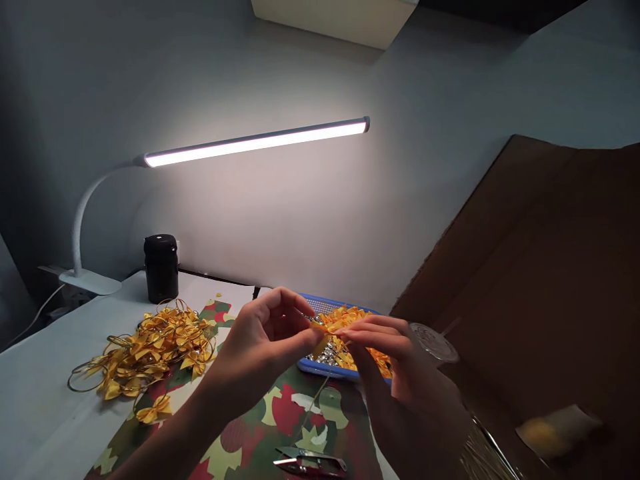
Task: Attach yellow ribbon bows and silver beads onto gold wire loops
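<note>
In front of me, a yellow ribbon bow is pinched between the fingertips of both hands. My left hand grips its left side between thumb and fingers. On its right side the fingertips of my right hand are closed, partly covering it. A thin cord hangs below the hands. Right behind them stands a blue plastic basket with yellow ribbon bows and small silvery beads or bells in it.
To the left lies a pile of yellow bows with gold cords. Thread snips rest on a camouflage-patterned mat. A black jar and a lit lamp stand behind. Cardboard rises at right, near a clear round lid.
</note>
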The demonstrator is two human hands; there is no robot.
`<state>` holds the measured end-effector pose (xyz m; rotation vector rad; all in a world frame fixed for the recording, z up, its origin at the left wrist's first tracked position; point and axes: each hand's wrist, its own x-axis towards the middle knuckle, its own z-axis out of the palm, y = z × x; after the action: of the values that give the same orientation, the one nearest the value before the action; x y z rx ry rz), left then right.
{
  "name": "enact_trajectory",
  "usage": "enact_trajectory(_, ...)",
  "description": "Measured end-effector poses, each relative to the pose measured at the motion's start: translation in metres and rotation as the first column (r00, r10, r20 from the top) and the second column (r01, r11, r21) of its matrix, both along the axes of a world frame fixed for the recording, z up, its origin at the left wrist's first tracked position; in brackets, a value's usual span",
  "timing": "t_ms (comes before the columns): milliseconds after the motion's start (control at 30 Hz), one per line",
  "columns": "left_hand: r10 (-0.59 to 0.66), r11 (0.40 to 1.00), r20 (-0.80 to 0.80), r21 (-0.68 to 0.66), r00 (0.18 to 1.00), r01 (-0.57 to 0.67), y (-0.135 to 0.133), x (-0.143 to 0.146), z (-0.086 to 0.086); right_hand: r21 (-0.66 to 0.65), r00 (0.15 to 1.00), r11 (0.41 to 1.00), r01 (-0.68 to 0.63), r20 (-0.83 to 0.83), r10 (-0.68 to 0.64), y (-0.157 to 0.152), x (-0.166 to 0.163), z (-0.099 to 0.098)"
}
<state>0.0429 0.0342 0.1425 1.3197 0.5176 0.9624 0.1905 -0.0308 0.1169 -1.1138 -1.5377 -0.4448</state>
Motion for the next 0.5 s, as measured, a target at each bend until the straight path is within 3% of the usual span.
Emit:
enact_trajectory(233, 0.079, 0.992, -0.042, 0.098, 0.996, -0.075, -0.006, 0.002, -0.002, 0.051, 0.983, 0.996, 0.079, 0.161, -0.086, -0.005, -0.001, -0.003)
enact_trajectory(500, 0.280, 0.916, -0.005, 0.300, 0.960, -0.266, -0.016, 0.010, -0.002, 0.195, 0.960, 0.974, 0.119, 0.227, -0.163, -0.002, -0.009, -0.005)
